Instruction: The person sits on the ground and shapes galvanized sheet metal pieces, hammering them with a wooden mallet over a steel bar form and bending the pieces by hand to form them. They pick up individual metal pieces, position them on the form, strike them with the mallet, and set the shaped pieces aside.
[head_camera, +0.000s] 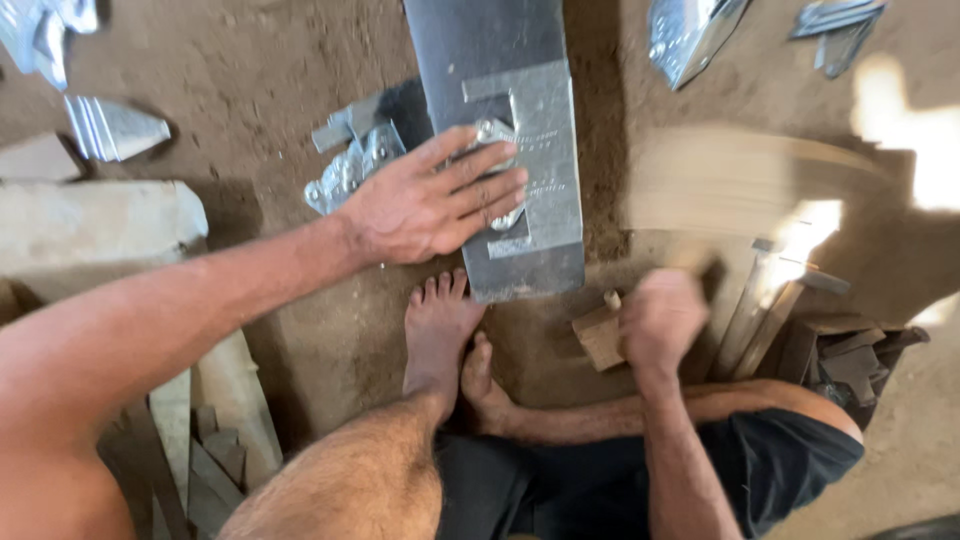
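Both hands are busy, each at its own job. His left hand (435, 205) lies flat with the fingers spread across a small shiny metal piece (497, 170), pressing it down onto the pale stamped plate (545, 160) that sits on a dark steel block (490, 50); the spread palm seems meant to keep the thin piece from skidding or jumping on the hard surface. His right hand (660, 320) is closed in a fist around the handle of a wooden mallet (740, 180), whose head is only a wide tan smear in the air to the right of the block, so I judge it is mid-swing. He sits low on the dirt floor with the block's near end just beyond his bare foot (437, 325), which keeps the work close and square in front of him. Just left of the block, more cut metal pieces (350, 165) lie on the dirt within easy reach of the pressing hand. A small wooden block (598, 335) rests beside the fist, and several hammers (770, 300) lean together at the right.
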